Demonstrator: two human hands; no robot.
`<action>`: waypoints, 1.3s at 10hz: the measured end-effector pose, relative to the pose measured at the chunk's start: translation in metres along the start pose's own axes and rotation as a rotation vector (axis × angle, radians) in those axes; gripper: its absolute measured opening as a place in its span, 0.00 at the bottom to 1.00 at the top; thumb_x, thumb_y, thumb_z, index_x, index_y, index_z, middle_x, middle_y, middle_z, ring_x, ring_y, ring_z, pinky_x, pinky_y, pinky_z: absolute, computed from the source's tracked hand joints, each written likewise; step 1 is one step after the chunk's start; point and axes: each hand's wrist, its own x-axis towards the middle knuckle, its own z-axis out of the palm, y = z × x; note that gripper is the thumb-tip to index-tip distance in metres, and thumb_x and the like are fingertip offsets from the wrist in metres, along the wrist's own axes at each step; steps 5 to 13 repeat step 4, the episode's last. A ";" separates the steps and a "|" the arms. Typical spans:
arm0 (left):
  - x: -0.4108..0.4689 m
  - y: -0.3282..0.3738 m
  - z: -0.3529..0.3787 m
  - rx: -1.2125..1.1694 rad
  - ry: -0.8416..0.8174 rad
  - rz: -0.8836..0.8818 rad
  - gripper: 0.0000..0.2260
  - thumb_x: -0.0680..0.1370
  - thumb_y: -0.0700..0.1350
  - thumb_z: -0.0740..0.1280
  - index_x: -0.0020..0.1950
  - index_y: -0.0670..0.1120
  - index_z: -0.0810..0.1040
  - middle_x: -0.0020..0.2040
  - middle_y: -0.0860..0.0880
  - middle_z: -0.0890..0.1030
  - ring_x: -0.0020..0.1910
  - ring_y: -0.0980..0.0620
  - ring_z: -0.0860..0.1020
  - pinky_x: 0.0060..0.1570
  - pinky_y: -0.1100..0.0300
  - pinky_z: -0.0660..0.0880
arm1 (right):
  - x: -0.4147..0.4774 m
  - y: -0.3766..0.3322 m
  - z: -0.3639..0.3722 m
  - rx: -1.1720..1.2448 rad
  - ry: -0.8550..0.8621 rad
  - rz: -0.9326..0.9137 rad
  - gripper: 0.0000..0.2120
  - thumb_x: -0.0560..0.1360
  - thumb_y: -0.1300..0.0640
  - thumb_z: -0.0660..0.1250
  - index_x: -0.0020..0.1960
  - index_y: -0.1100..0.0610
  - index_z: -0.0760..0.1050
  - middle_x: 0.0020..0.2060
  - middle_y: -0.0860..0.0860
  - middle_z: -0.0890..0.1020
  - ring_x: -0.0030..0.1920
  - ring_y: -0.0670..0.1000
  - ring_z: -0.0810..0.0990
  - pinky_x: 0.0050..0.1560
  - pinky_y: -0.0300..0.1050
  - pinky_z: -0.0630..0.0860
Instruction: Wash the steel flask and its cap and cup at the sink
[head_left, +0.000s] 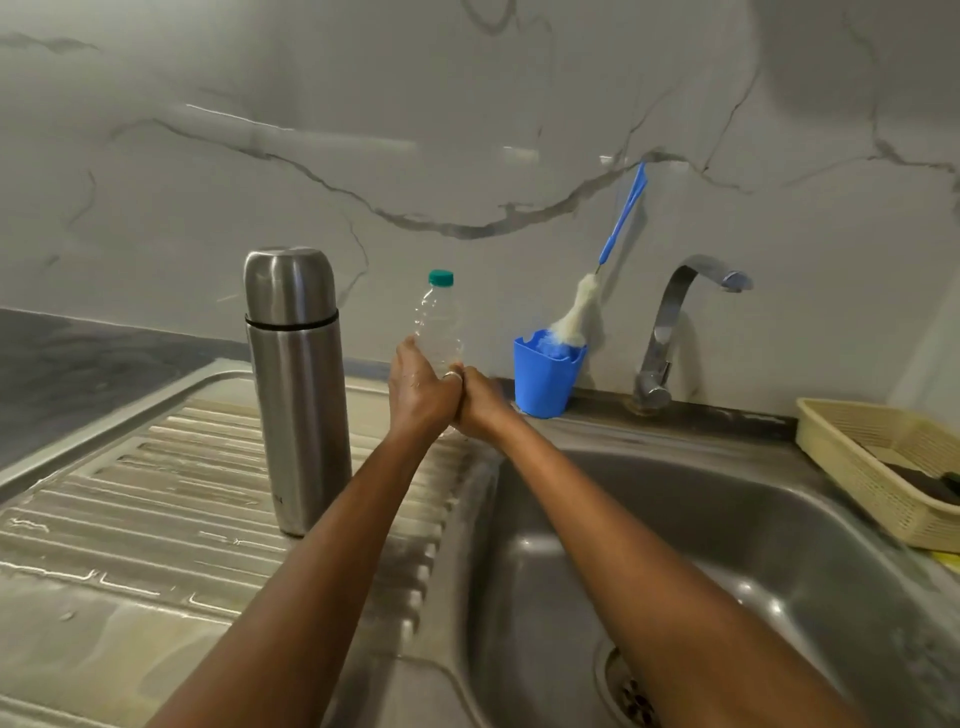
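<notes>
marble wall behind the steel sink (779, 499); tall steel flask (298, 395) upright on its drainboard. left hand (418, 392) grip wraps a clear green-capped plastic bottle (439, 322); right hand (480, 402) grip unclear.

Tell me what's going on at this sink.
A person is at the sink with both arms stretched out. The left hand appears to grip the bottom of a clear bottle with a green cap. The right hand presses against the left; its fingers are hard to make out. The flask stands upright on the drainboard, closed and untouched. A brush sits in a blue cup beside the tap, which shows no running water.
</notes>
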 end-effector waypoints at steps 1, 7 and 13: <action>-0.005 0.002 -0.004 -0.002 0.012 0.011 0.22 0.78 0.41 0.70 0.69 0.44 0.66 0.61 0.45 0.75 0.60 0.46 0.76 0.62 0.52 0.76 | -0.001 0.002 0.001 0.006 0.002 0.006 0.15 0.81 0.59 0.65 0.66 0.61 0.71 0.53 0.55 0.74 0.52 0.52 0.71 0.58 0.48 0.72; -0.042 0.026 -0.023 0.058 -0.078 -0.075 0.20 0.81 0.46 0.66 0.69 0.39 0.66 0.66 0.40 0.73 0.65 0.41 0.74 0.63 0.48 0.75 | -0.085 -0.034 -0.048 -0.040 -0.026 -0.051 0.04 0.83 0.55 0.63 0.53 0.56 0.70 0.45 0.52 0.77 0.49 0.54 0.76 0.47 0.45 0.68; -0.042 0.026 -0.023 0.058 -0.078 -0.075 0.20 0.81 0.46 0.66 0.69 0.39 0.66 0.66 0.40 0.73 0.65 0.41 0.74 0.63 0.48 0.75 | -0.085 -0.034 -0.048 -0.040 -0.026 -0.051 0.04 0.83 0.55 0.63 0.53 0.56 0.70 0.45 0.52 0.77 0.49 0.54 0.76 0.47 0.45 0.68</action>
